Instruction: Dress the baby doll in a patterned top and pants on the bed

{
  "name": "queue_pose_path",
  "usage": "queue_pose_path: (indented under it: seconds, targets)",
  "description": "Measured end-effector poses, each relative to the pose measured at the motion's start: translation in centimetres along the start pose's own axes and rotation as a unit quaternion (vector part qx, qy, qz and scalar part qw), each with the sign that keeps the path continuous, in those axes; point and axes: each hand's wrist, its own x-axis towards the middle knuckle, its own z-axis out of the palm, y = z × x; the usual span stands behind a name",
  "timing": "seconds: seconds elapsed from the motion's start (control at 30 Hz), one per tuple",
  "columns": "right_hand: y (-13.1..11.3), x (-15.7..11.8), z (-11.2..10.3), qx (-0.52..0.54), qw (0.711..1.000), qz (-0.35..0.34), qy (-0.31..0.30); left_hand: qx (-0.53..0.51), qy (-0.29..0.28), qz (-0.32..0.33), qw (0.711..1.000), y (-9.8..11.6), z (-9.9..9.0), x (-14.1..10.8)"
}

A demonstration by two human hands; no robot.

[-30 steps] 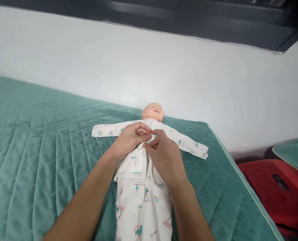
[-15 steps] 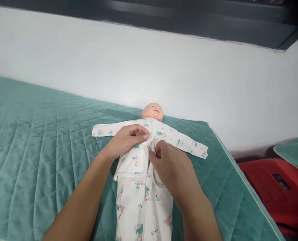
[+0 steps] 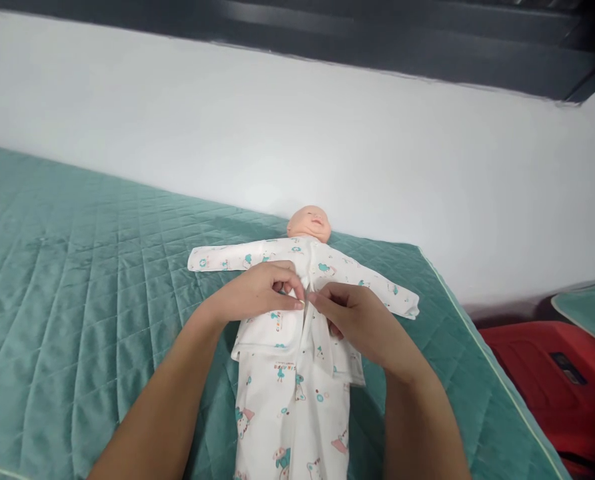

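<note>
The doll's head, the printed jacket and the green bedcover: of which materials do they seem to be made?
Doll's head: probably vinyl or another plastic, given its smooth, evenly coloured surface.
Printed jacket: apparently thin, matt, cotton-like fabric, since it folds softly at the front opening; the fibre cannot be told.
Green bedcover: quilted, velvety-looking fabric, judging by its stitched lines and soft sheen.

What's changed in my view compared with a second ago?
The left hand and right hand have moved down the jacket, away from the doll's head, and now pinch its front edges lower down. More hem shows below the right hand. Sleeves, head and green quilt stayed put.
</note>
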Motion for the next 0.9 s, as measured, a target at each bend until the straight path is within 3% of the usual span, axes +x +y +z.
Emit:
queue_pose_path:
  seconds: [0.23, 0.4, 0.9]
  targets:
    - [0.6, 0.5, 0.1, 0.129, 0.991, -0.03, -0.023, -0.105, -0.007, -0.013, 0.994, 0.7, 0.7, -0.2]
    - [0.8, 0.8, 0.7, 0.219, 0.975, -0.046, -0.011, -0.165, 0.03, -0.025, 0.986, 0.7, 1.2, -0.1]
    - [0.6, 1.2, 0.9, 0.2, 0.979, -0.03, -0.029, -0.228, 0.041, -0.047, 0.972, -0.1, 1.2, 0.1]
